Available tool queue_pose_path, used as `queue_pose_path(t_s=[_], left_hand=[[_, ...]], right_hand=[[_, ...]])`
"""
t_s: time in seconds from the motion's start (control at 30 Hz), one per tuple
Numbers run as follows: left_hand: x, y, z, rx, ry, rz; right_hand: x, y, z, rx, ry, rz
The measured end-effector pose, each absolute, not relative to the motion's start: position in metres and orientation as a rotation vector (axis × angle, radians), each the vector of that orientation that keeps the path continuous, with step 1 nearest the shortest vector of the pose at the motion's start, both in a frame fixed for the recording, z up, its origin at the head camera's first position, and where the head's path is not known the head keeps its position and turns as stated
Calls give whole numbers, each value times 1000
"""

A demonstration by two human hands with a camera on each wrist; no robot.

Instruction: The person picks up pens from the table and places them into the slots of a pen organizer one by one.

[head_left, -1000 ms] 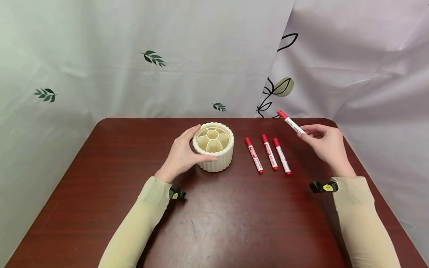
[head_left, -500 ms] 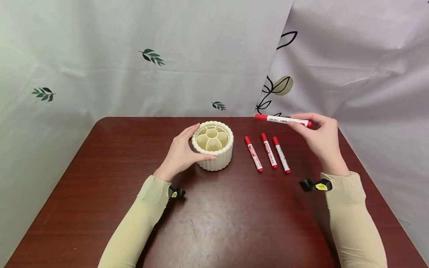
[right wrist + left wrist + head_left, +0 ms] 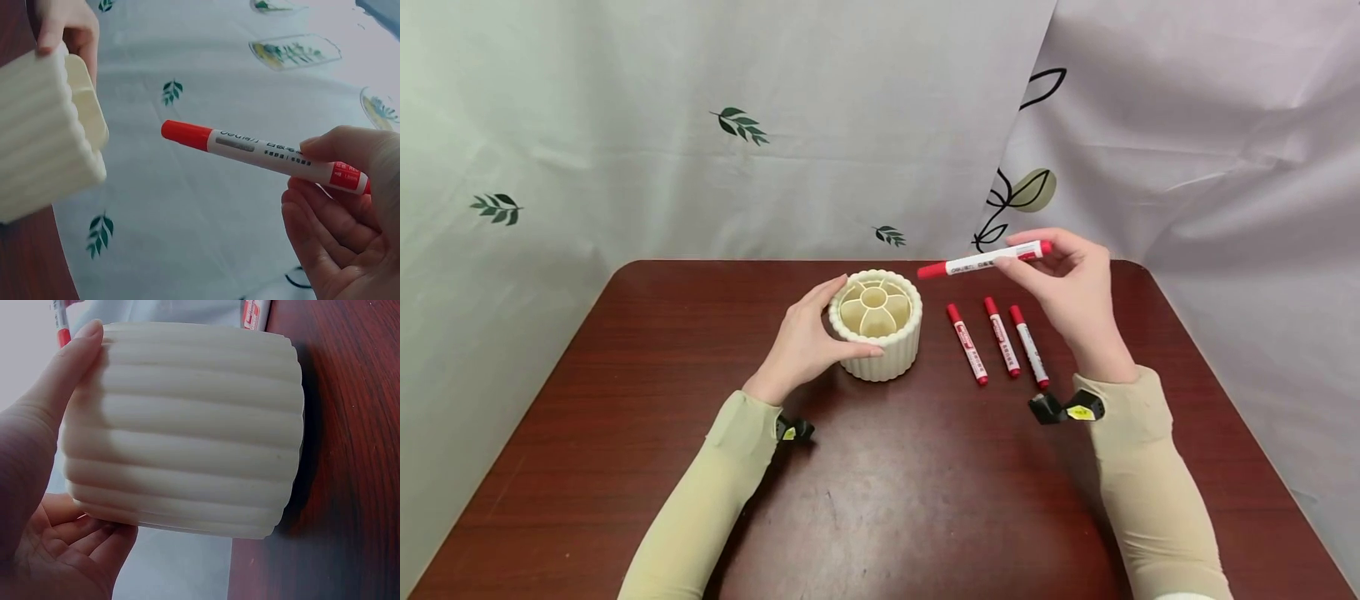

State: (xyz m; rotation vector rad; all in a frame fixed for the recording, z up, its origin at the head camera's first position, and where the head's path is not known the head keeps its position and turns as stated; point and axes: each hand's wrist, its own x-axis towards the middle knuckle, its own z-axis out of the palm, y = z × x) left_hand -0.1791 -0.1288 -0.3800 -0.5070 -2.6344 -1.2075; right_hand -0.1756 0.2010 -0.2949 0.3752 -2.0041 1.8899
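A red marker [image 3: 985,259] is pinched near its tail end between the thumb and fingertips of the right hand [image 3: 1071,287] and is held in the air above the far part of the table [image 3: 925,492]. Its long axis lies almost level, tilted slightly downward toward the red cap, and the cap is pointed to the person's left, toward the holder [image 3: 877,325]. In the right wrist view the marker [image 3: 262,154] is seen with its cap close to the holder's rim [image 3: 87,100] but apart from it. The cream ribbed holder is stood upright on the table, a little left of the table's middle and toward the far edge, with its divided compartments open at the top. It is gripped at its left side by the left hand [image 3: 805,342], the thumb being curled along the near wall and the fingers around the far wall; in the left wrist view the thumb [image 3: 62,381] is pressed against the ribbed wall [image 3: 187,425]. Three more markers [image 3: 1003,343] are laid flat on the table just to the right of the holder, side by side and nearly parallel, caps pointed away from the person. They are found below the raised marker and right hand. Bare wood is seen in front of the holder toward the near edge. A leaf-printed curtain [image 3: 737,125] is hung close behind the far edge of the table.
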Motion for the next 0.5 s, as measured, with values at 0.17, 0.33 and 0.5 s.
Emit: queue_pose_path(t_s=[0.17, 0.33, 0.5], left_hand=[[-179, -129, -379, -513, -2637, -1213], [-180, -129, -379, -517, -2633, -1213], [-180, -129, -379, -521, -2635, -1207]], right_hand=[[-180, 187, -295, 458, -2090, 1873], [-183, 176, -298, 522, -2194, 1842], [-187, 165, -304, 588, -2268, 1776]])
